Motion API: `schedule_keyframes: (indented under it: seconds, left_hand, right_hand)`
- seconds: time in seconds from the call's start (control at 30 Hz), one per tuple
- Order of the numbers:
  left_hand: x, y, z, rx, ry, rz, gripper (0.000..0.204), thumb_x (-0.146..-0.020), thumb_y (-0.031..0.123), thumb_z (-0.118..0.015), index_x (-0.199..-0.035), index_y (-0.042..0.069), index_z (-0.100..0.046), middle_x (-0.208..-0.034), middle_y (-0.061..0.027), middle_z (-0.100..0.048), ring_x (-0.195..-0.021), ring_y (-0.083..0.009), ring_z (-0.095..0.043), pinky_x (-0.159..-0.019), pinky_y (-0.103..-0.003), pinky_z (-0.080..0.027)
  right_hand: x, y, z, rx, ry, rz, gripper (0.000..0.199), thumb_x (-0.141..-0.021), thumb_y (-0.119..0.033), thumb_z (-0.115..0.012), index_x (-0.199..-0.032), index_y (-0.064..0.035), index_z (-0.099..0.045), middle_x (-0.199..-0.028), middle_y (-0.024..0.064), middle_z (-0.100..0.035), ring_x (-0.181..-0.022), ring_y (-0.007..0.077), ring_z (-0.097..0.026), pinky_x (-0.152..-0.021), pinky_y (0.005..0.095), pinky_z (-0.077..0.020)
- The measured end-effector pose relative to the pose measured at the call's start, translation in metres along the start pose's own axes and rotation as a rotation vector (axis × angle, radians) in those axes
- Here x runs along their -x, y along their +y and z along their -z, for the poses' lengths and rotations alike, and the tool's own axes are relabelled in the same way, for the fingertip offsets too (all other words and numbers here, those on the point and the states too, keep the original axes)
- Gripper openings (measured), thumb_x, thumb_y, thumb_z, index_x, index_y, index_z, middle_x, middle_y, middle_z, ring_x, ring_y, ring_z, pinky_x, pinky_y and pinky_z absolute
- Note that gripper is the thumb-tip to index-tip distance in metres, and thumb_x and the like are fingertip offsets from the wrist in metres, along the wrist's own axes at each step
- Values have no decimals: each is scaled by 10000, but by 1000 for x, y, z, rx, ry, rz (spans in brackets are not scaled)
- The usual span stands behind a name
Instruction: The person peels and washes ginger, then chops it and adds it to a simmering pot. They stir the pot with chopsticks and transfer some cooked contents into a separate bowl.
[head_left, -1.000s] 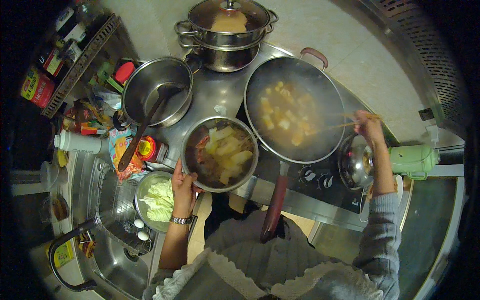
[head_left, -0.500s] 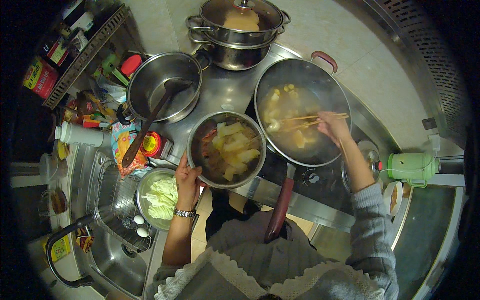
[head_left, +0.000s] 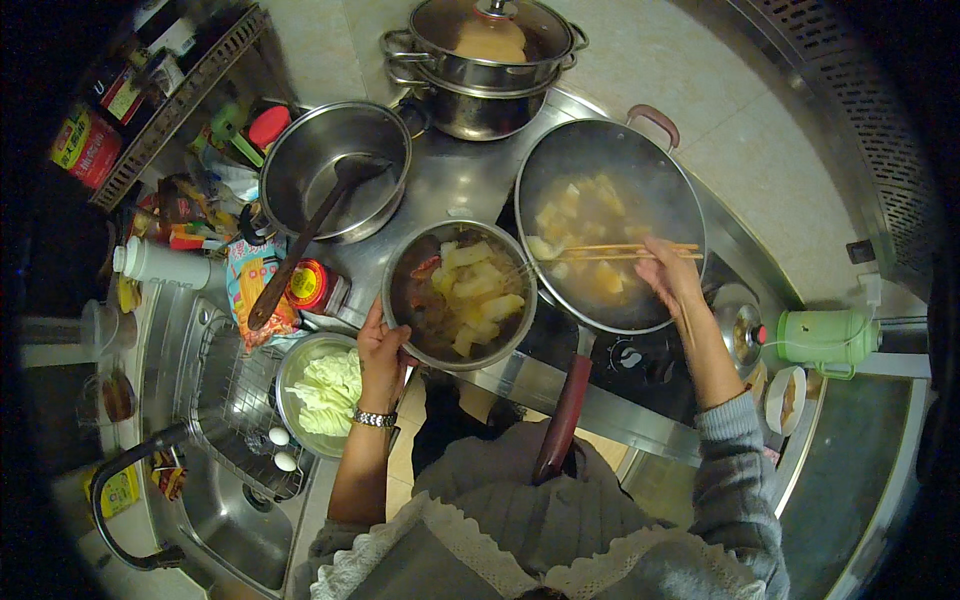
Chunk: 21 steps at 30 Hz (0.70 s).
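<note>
1. A steel bowl of pale vegetable chunks in dark broth sits on the counter's front edge, its rim touching the wok on its right.
2. The left hand grips the bowl's near-left rim, fingers curled together around the edge; a metal watch circles the wrist.
3. The right hand hovers over the wok's right side, fingers pinching a pair of chopsticks that reach left across the pan toward the bowl.
4. The wok holds pale chunks in broth on the stove; its long red handle points toward the person over the counter's front edge.
5. Left of the bowl, a smaller bowl of cut cabbage rests on the sink's drying rack, with two eggs just beside it.
6. Behind the bowl, an empty steel pot carries a ladle whose wooden handle juts over a red-capped jar.
7. A lidded pot stands at the counter's back edge.
8. A green kettle sits at the right end, near a steel lid.
</note>
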<state>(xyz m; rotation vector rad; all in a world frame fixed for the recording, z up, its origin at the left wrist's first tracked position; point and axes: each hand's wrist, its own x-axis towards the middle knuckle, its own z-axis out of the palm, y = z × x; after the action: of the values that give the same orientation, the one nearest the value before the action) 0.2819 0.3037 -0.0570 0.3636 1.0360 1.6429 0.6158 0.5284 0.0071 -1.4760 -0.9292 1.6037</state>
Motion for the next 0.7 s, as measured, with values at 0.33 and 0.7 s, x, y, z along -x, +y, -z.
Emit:
schedule_keyframes:
  seconds: [0.33,0.7]
  left_hand:
    - [0,1,-9,25,50,-7,618,-759,-63,-465,-1343,21,-284,-1048,-112,-591,-755,-152,-603,-611,-255,-518]
    - [3,-2,-9,96,78,-43,626,-760,-70,-467,-1349,31,-282,-1070,-121,-591,-838,-152,-624,-685,-268,-547]
  right_hand:
    - [54,-28,-28,10,-51,233,146,-817,-90,-604,-881,36,-565,-757,123,-618,-549,164,-614,-523,267,-551]
    - [69,-49,-8,372,19,411,239,-837,-206,-576,-875,29,-604,-763,89,-628,-630,148,-607,-621,265,-482]
